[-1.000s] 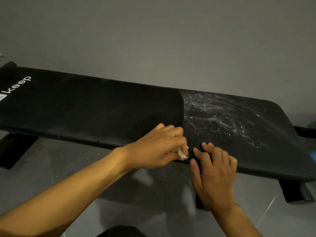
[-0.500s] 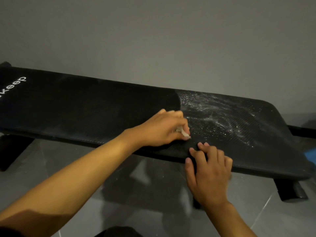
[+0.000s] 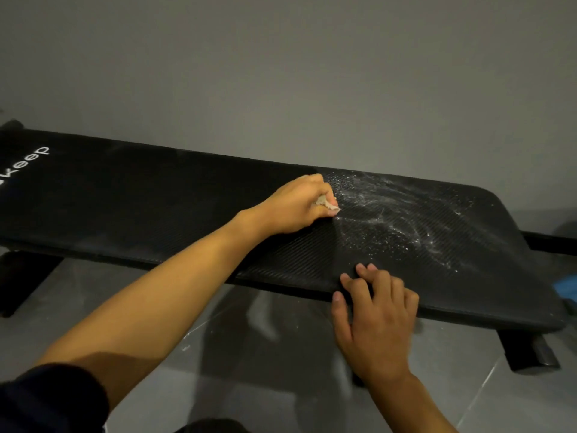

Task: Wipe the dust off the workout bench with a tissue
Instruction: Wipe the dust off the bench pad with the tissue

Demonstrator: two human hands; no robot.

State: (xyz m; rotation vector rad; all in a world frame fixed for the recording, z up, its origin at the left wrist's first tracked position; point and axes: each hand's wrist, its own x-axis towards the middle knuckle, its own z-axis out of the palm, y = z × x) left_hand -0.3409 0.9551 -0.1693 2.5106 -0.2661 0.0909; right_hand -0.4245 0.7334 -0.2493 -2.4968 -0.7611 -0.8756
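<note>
One long black workout bench (image 3: 156,214) runs left to right past both hands, its white "Keep" logo (image 3: 34,156) at the far left end. White dust (image 3: 399,220) streaks the pad just right of the left hand (image 3: 293,207), which is clenched around a crumpled tissue (image 3: 327,206) pressed on the pad. The right hand (image 3: 374,323) lies flat, fingers together, on the near edge. Grey floor (image 3: 281,354) lies open beneath.

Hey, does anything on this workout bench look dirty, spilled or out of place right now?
Yes. White dust is smeared and speckled over the right part of the black workout bench, while the pad to the left looks clean. The left hand presses a crumpled tissue at the patch's left edge; nothing looks damaged.
</note>
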